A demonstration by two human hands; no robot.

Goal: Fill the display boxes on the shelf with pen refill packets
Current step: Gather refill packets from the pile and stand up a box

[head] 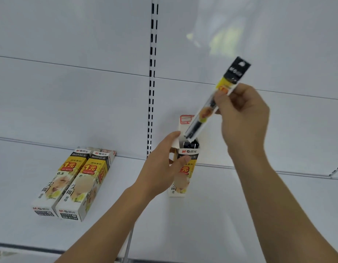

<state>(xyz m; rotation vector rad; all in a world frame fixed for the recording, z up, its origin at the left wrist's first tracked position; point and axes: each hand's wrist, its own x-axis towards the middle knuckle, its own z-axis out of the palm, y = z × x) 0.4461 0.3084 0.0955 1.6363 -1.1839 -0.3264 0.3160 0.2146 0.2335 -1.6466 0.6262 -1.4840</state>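
Two closed display boxes point(69, 185) lie flat, side by side, at the left of the shelf point(240, 205), likely awaiting their turn. Left hand point(162, 166) grips the one upright open box point(183, 168), thumb on its front, probably to steady it. Right hand point(242, 118) pinches one refill packet point(213, 103), tilted, lower end at the box mouth; dark packet tops show inside, count unclear.

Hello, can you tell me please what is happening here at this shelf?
A person is stocking a white shelf. The left hand holds an upright display box with its top flap open. The right hand pinches a pen refill packet, tilted, with its lower end at the box opening; dark packets already show inside. Two closed boxes lie side by side further left.
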